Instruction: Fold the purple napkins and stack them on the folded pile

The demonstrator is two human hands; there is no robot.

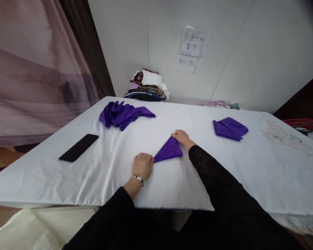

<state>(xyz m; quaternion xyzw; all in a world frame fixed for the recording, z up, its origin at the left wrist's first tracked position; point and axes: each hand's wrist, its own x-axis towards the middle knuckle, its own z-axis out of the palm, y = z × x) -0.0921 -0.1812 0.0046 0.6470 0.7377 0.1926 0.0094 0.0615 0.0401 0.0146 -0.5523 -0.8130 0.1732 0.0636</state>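
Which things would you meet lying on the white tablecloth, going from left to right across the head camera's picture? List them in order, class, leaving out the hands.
Flat black rectangle → crumpled purple cloth → purple cloth triangle between the two hands → folded purple cloth with a jagged right edge.

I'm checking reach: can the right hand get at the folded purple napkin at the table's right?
Probably yes: only white tablecloth lies between the right hand and the folded napkin, though that hand pinches the purple triangle.
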